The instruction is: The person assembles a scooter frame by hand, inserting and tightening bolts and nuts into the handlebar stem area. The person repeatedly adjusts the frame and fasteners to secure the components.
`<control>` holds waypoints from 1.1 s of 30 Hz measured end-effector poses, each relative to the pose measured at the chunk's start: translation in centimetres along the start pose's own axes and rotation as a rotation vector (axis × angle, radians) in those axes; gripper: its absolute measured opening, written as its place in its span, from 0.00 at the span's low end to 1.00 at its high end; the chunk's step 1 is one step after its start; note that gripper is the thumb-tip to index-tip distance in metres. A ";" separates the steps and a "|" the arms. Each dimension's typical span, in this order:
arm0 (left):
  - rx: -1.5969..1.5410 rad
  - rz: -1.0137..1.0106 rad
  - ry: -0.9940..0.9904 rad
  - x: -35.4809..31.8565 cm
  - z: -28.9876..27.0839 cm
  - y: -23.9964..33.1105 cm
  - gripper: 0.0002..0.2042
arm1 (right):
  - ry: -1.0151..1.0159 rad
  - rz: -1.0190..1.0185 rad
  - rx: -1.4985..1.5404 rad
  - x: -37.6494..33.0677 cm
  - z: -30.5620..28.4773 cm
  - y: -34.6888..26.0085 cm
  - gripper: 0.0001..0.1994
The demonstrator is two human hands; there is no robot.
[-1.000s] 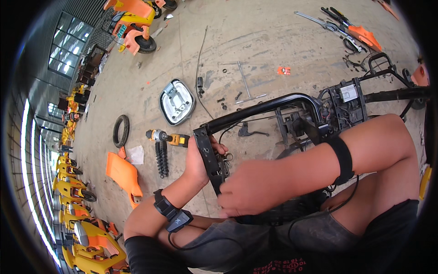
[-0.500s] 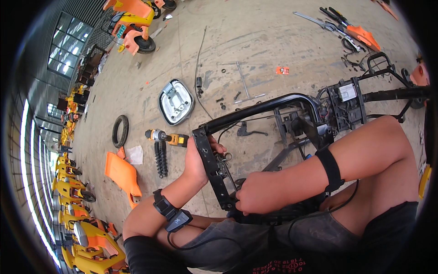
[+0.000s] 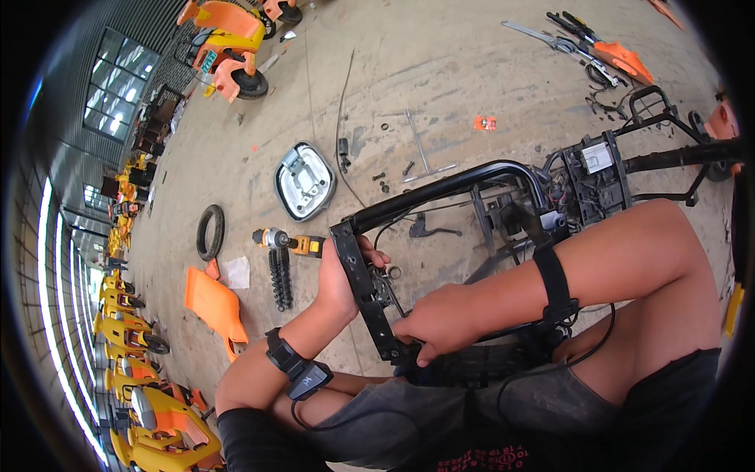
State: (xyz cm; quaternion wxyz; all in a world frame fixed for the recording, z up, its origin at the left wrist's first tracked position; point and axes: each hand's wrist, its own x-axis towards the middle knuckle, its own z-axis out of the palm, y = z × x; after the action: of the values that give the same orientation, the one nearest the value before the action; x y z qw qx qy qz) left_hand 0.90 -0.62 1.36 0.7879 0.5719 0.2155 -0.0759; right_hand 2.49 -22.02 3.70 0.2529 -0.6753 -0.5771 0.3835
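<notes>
The bare scooter frame [image 3: 452, 182] lies across in front of me, its black tube bending round at the right. My left hand [image 3: 338, 277] wraps round the flat black crossbar [image 3: 363, 285] at the frame's left end, fingertips showing on its inner side. Beside those fingertips, a small metal latch with a ring [image 3: 393, 272] sits on the crossbar's inner side. My right hand [image 3: 436, 318] is closed at the lower part of the crossbar, thumb pointing down beside it. What its fingers grip is hidden.
On the floor lie an impact wrench [image 3: 291, 242], a black spring shock absorber [image 3: 281, 279], a silver-lined cover [image 3: 305, 182], a tyre [image 3: 209, 233], an orange panel [image 3: 214, 305], a T-handle wrench [image 3: 418, 141] and a brake lever [image 3: 432, 228]. Yellow scooters [image 3: 130, 338] line the left.
My right hand has moved slightly left, closer to the crossbar, and its thumb now shows pointing down. My left hand keeps its hold on the crossbar.
</notes>
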 end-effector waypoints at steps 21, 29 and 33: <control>-0.016 -0.047 0.048 -0.9 1.6 1.3 0.31 | 0.294 -0.132 0.191 -2.6 -7.7 -2.1 0.29; -0.036 -0.034 0.071 -1.6 2.9 1.8 0.31 | 0.622 -0.032 -0.036 -2.1 -8.7 -1.7 0.18; -0.015 -0.063 0.069 -1.8 3.5 2.0 0.31 | 0.659 -0.023 0.020 -1.7 -8.8 -1.6 0.15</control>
State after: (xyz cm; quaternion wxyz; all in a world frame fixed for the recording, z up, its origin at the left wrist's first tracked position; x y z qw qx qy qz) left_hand 0.88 -3.43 4.75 0.7814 0.5612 0.2611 -0.0791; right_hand 8.66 -22.51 10.42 0.4368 -0.7540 -0.4680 0.1471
